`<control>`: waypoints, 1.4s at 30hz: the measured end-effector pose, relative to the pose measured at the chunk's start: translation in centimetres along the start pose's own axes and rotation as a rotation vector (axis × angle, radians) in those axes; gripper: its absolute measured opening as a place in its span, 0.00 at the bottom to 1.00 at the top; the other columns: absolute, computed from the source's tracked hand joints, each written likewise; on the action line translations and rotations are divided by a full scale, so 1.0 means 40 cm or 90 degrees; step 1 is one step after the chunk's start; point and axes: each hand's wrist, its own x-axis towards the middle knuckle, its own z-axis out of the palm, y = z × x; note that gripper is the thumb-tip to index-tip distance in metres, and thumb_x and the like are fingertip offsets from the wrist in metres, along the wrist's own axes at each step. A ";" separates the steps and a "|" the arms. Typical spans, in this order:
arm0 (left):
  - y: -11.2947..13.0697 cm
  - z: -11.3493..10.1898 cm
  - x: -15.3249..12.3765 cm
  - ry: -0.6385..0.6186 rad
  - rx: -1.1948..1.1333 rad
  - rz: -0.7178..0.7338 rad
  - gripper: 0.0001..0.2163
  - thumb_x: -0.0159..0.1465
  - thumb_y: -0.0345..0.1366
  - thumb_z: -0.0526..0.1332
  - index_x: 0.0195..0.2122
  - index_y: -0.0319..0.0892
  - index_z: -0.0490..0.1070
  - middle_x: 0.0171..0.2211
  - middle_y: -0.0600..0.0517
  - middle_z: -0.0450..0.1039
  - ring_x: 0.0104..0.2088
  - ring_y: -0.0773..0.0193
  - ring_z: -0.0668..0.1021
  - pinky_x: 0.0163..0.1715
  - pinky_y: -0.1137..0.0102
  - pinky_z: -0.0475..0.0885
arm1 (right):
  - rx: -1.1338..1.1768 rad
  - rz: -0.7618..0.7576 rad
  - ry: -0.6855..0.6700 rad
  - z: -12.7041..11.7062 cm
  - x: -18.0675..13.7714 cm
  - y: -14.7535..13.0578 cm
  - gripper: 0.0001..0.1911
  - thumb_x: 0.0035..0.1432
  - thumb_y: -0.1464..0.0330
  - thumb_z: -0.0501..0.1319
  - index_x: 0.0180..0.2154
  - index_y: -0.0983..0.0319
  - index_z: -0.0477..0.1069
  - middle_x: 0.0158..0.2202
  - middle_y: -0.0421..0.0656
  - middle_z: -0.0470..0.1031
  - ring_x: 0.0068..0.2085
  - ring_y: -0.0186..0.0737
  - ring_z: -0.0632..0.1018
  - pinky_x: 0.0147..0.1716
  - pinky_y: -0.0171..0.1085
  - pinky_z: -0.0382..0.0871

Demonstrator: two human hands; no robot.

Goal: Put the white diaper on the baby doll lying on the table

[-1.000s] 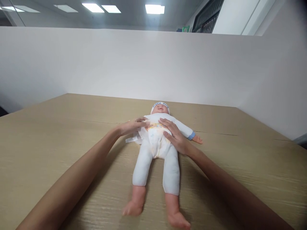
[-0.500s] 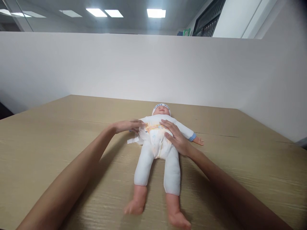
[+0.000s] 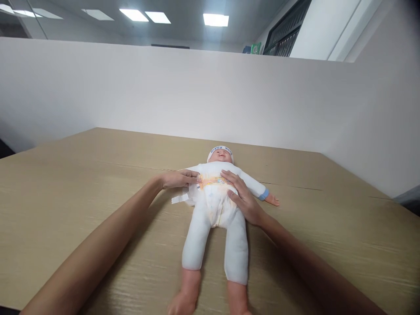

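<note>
Head view: at the left, the person's bare left forearm reaches across the pale wood-grain bench, and the left hand lies with fingers loosely stretched, their tips touching the left edge of the white printed nappy wrapped round the waist of a soft baby doll in a white suit. Whether those fingers pinch the nappy's edge cannot be told. Just below that hand a small white fastening tab sticks out from the nappy's side over the bench. The doll lies on its back near the middle of the bench, head away from the person in a white cap with blue lettering, legs pointing toward the camera, bare feet cut off at the lower edge. The right hand rests flat and open on the doll's other hip, fingers spread along the nappy's waistband, gripping nothing. Beyond it the doll's arm, with a blue cuff, lies out on the bench. A plain white partition wall stands behind the bench.
</note>
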 end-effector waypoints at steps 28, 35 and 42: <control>0.110 0.322 0.104 0.293 0.699 0.243 0.14 0.72 0.39 0.57 0.55 0.46 0.77 0.59 0.44 0.76 0.61 0.45 0.72 0.62 0.49 0.66 | -0.192 0.430 0.160 -0.106 -0.177 0.121 0.21 0.54 0.46 0.67 0.36 0.56 0.71 0.29 0.40 0.76 0.33 0.46 0.77 0.36 0.42 0.65; 0.117 0.314 0.112 0.296 0.682 0.235 0.21 0.68 0.56 0.64 0.53 0.47 0.79 0.55 0.46 0.77 0.55 0.43 0.73 0.60 0.49 0.66 | -0.119 0.410 0.096 -0.127 -0.168 0.095 0.23 0.56 0.43 0.62 0.29 0.56 0.71 0.26 0.39 0.71 0.31 0.43 0.72 0.34 0.40 0.61; 0.111 0.326 0.107 0.327 0.716 0.227 0.21 0.66 0.55 0.67 0.53 0.48 0.78 0.54 0.45 0.76 0.57 0.45 0.72 0.60 0.51 0.68 | 0.112 0.388 0.120 -0.159 -0.142 0.047 0.24 0.53 0.45 0.66 0.29 0.58 0.68 0.28 0.37 0.67 0.34 0.40 0.69 0.36 0.37 0.60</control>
